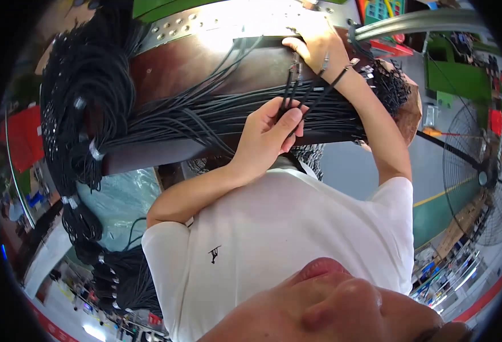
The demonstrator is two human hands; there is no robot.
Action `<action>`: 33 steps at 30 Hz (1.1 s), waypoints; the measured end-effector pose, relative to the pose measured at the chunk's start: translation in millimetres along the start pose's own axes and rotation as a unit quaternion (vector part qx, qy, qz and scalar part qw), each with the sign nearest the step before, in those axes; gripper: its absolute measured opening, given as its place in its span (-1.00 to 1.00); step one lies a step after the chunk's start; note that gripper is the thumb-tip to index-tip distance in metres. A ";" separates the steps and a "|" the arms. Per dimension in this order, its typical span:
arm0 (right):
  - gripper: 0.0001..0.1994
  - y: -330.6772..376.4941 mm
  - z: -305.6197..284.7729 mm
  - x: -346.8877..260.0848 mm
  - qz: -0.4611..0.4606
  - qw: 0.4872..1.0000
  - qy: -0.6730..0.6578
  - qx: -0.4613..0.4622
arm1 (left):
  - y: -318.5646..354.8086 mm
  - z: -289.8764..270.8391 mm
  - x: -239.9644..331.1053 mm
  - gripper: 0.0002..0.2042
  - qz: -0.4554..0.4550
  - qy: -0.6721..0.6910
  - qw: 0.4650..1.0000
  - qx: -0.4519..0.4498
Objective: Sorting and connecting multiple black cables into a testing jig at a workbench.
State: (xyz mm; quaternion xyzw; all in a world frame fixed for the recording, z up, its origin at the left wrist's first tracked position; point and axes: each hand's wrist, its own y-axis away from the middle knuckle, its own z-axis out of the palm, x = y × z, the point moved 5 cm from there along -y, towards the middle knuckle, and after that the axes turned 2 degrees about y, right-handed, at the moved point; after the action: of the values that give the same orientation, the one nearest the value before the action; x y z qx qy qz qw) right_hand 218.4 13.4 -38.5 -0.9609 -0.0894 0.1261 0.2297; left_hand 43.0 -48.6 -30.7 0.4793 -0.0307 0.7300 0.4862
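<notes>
My left hand (271,128) is closed around several thin black cables (317,104) in front of my chest. Their metal-tipped ends fan upward, and one crosses in front of my right wrist. Farther off, my right hand (319,43) reaches onto a brightly lit metal plate (174,28) with its thumb stretched away from the fingers. Glare washes out those fingertips, and a small dark piece (291,29) lies near them. Beneath both hands, a long bundle of black cables (171,122) runs across a dark brown tabletop (165,71).
Coiled black cables (100,74) hang in a thick mass at the left. More cable ends cluster by brown wrapping (411,111) at the right. A standing fan (478,176) is at the far right, and a curved metal bar (421,23) juts over the top right.
</notes>
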 end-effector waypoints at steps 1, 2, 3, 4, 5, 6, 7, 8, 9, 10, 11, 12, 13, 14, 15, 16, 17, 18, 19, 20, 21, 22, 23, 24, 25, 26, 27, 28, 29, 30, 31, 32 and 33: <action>-0.74 1.7 10.5 1.6 0.014 0.999 0.022 -0.035 | 4.1 -7.9 -1.5 -0.78 0.010 0.015 0.999 0.041; -0.75 8.3 11.1 1.3 0.016 0.999 -0.025 -0.045 | 6.7 -14.5 -2.0 -0.78 0.014 0.018 0.998 0.051; -0.77 13.2 5.5 -6.5 0.014 0.995 -0.073 -0.060 | 8.9 -22.1 -3.4 -0.78 0.019 0.051 0.996 0.069; -0.74 20.1 0.6 -15.3 0.015 0.991 -0.103 -0.080 | 13.7 -27.0 -6.5 -0.77 0.024 0.085 0.992 0.089; -0.67 24.2 -2.6 -25.7 0.007 0.989 -0.106 -0.100 | 16.4 -31.0 -8.6 -0.77 0.029 0.093 0.990 0.100; -0.65 25.2 -10.0 -36.2 -0.002 0.990 -0.119 -0.078 | 17.2 -33.6 -10.4 -0.78 0.030 0.105 0.988 0.108; -0.63 26.6 -16.9 -43.6 -0.004 0.990 -0.128 -0.054 | 15.5 -36.2 -11.9 -0.78 0.027 0.115 0.987 0.108; -0.63 29.3 -27.5 -49.8 0.001 0.995 -0.101 0.001 | 15.5 -38.5 -13.8 -0.78 0.022 0.131 0.985 0.107; -0.63 34.0 -37.9 -55.4 0.007 0.996 -0.073 0.055 | 16.3 -38.9 -16.3 -0.78 0.022 0.138 0.984 0.107; -0.68 25.1 -42.4 -66.4 -0.012 0.999 0.006 0.040 | 16.5 -37.6 -19.3 -0.78 0.006 0.129 0.987 0.094; -0.68 22.7 -37.2 -63.5 -0.016 0.999 0.007 0.034 | 17.0 -36.8 -21.7 -0.78 -0.008 0.119 0.990 0.080; -0.71 17.5 -27.7 -58.7 -0.042 0.999 0.004 0.012 | 16.8 -37.4 -15.9 -0.79 -0.011 0.097 0.994 0.039; -0.74 13.7 -22.2 -59.3 -0.068 0.998 -0.001 -0.010 | 19.1 -35.7 -17.0 -0.79 -0.013 0.100 0.994 0.035; -0.79 16.4 -25.3 -65.1 -0.030 0.998 -0.049 -0.002 | 24.6 -37.3 -11.3 -0.79 0.060 0.046 0.995 0.070; -0.79 15.3 -22.3 -73.3 -0.032 0.998 -0.048 -0.005 | 29.8 -39.4 -4.4 -0.80 0.134 -0.009 0.985 0.108; -0.80 13.6 -17.7 -76.8 0.009 0.989 -0.147 -0.013 | 32.9 -43.5 4.4 -0.80 0.110 0.009 0.989 0.102; -0.81 13.4 -13.0 -77.0 0.050 0.968 -0.244 -0.021 | 30.3 -46.8 6.3 -0.79 0.120 0.047 0.991 0.046; -0.81 14.5 -2.2 -79.0 0.005 0.970 -0.244 -0.026 | 32.2 -48.7 8.8 -0.79 0.082 0.096 0.992 0.027; -0.81 16.8 -1.9 -77.8 -0.003 0.970 -0.242 -0.030 | 33.6 -48.4 11.3 -0.78 0.044 0.146 0.988 0.008; -0.81 19.2 -2.1 -77.4 0.003 0.973 -0.226 -0.039 | 32.7 -49.1 11.6 -0.78 0.048 0.147 0.988 0.011; -0.80 22.7 -2.4 -78.6 0.011 0.976 -0.211 -0.050 | 32.4 -47.3 7.4 -0.77 0.025 0.154 0.988 0.019; -0.80 21.2 -2.2 -81.1 0.010 0.976 -0.213 -0.052 | 32.3 -46.3 3.5 -0.76 0.001 0.161 0.987 0.025; -0.79 17.8 -2.8 -86.0 -0.010 0.983 -0.176 -0.054 | 32.5 -46.2 2.9 -0.76 0.000 0.163 0.986 0.027; -0.78 15.3 -3.7 -88.3 -0.032 0.988 -0.138 -0.055 | 30.6 -45.1 2.3 -0.76 -0.003 0.167 0.986 0.029; -0.78 14.5 -4.1 -87.6 -0.032 0.988 -0.137 -0.057 | 28.7 -44.2 1.3 -0.76 -0.008 0.171 0.985 0.030; -0.77 14.4 -3.2 -86.2 -0.026 0.986 -0.149 -0.071 | 26.9 -44.6 -3.7 -0.75 -0.002 0.192 0.981 0.020; -0.76 14.1 -2.0 -85.4 -0.018 0.983 -0.160 -0.083 | 26.4 -44.5 -3.2 -0.75 -0.003 0.191 0.981 0.018; -0.78 14.6 -3.6 -85.9 -0.014 0.986 -0.153 -0.058 | 26.0 -44.1 -2.2 -0.75 -0.004 0.174 0.985 0.015; -0.78 14.8 -2.9 -86.3 -0.012 0.987 -0.152 -0.058 | 25.4 -43.1 -1.2 -0.74 -0.004 0.156 0.988 0.012; -0.77 15.4 -2.2 -87.9 -0.017 0.988 -0.138 -0.061 | 24.5 -41.4 -0.6 -0.73 -0.009 0.155 0.988 0.015; -0.75 16.1 -1.4 -88.4 -0.023 0.990 -0.125 -0.065 | 24.0 -40.5 0.1 -0.73 -0.010 0.154 0.988 0.014; -0.72 17.0 -2.1 -86.1 -0.040 0.988 -0.137 -0.054 | 23.6 -40.2 1.1 -0.73 -0.008 0.153 0.988 0.017; -0.72 18.5 -7.5 -87.6 -0.039 0.988 -0.137 -0.052 | 23.0 -42.1 3.8 -0.73 -0.003 0.151 0.988 0.022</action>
State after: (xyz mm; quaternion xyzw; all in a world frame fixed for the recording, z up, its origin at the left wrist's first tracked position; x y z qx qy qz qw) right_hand 139.2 -26.2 -23.0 -0.9409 -0.1644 0.2429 0.1696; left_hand -2.4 -36.5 -41.0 0.3741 0.0604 0.7931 0.4768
